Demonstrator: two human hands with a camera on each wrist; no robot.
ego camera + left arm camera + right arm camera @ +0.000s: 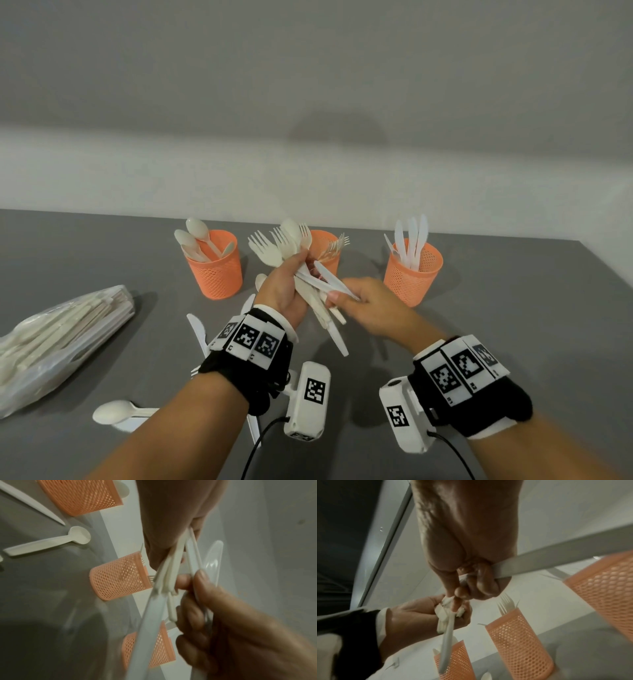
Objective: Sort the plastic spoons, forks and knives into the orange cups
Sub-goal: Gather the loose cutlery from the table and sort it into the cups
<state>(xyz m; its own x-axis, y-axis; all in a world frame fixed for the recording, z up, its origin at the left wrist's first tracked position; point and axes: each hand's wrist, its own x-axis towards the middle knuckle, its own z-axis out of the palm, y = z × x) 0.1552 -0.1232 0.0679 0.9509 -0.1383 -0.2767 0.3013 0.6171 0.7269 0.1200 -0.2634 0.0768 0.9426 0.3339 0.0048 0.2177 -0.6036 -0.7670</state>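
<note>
Three orange mesh cups stand in a row: the left cup holds spoons, the middle cup holds forks, the right cup holds knives. My left hand grips a mixed bundle of white cutlery in front of the middle cup, heads fanned upward and handles hanging down. My right hand pinches one white knife that sticks out of that bundle. In the right wrist view the knife runs through my right hand's curled fingers. In the left wrist view the bundle's handles sit below my left hand.
A clear plastic bag of cutlery lies at the left of the grey table. Loose pieces lie near my left forearm: a spoon and a knife. The table's right edge is close beyond the right cup; a white wall stands behind.
</note>
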